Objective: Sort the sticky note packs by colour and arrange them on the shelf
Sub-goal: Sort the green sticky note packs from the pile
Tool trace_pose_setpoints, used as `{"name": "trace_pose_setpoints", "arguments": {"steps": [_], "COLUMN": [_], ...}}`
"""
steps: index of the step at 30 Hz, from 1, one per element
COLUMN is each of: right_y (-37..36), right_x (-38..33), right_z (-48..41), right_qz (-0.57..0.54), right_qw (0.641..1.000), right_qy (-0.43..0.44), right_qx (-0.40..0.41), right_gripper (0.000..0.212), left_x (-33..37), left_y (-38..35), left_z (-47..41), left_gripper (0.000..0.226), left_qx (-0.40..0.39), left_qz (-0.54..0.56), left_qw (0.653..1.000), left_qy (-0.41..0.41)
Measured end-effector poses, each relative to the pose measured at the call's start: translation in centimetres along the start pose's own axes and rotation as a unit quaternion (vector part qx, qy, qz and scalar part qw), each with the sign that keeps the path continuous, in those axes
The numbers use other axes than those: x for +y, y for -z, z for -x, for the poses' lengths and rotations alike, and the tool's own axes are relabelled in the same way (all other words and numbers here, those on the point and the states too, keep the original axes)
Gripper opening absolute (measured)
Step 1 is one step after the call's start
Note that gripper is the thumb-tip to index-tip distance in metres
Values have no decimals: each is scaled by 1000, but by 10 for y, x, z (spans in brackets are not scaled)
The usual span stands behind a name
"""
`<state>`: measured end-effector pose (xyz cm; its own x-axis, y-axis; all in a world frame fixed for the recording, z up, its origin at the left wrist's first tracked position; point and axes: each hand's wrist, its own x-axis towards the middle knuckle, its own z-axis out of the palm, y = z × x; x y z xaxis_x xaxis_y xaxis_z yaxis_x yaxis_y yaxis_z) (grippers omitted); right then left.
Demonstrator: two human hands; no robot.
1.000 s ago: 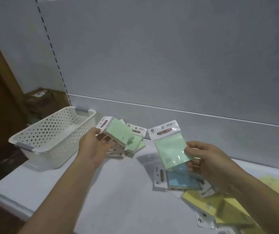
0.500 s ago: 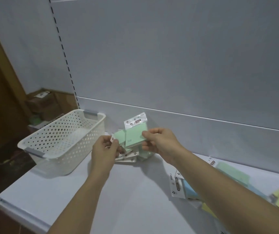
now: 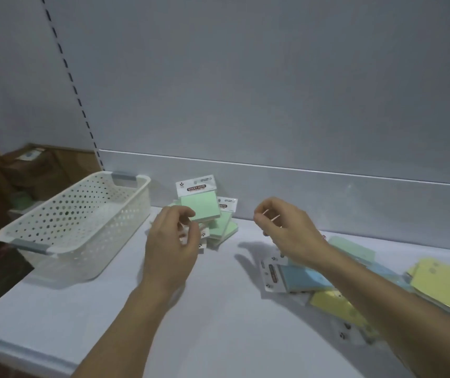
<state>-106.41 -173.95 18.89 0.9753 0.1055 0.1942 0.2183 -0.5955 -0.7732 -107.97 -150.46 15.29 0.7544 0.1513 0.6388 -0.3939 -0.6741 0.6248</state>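
Green sticky note packs (image 3: 204,214) lay piled beside the basket (image 3: 76,219); right hand (image 3: 286,230) relaxed, empty; left hand (image 3: 172,244) at them, grasp unclear.

Both bare forearms reach toward 12 o'clock. The left hand (image 3: 172,241) and right hand (image 3: 289,227) show their backs, fingers loosely curled, well apart; the right holds nothing, the left's grip is unclear.

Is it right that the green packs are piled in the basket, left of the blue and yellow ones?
No: the head view shows the green packs piled on the shelf beside the basket, not in it, left of the blue packs and yellow packs.
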Motion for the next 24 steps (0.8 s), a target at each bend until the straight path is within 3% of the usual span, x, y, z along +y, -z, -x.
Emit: {"name": "trace_pose_setpoints", "arguments": {"steps": [5, 12, 17, 24], "right_y": [54, 114, 130, 116], "right_x": [33, 76, 102, 120], "right_z": [39, 74, 75, 76], "right_qz": [159, 240, 228, 274], "right_qw": [985, 969, 970, 950], "right_qy": [60, 25, -43, -146], "right_qx": [-11, 44, 73, 18], "right_gripper": [19, 18, 24, 52], "left_x": [22, 54, 87, 78], "left_y": [-17, -56, -91, -119], "left_z": [-1, 1, 5, 31], "left_gripper": [24, 33, 39, 25], "left_qx": [-151, -323, -396, -385], "left_qz": [-33, -57, -97, -41], "left_qw": [980, 929, 898, 914], "left_qy": [-123, -171, -168, -122]}}
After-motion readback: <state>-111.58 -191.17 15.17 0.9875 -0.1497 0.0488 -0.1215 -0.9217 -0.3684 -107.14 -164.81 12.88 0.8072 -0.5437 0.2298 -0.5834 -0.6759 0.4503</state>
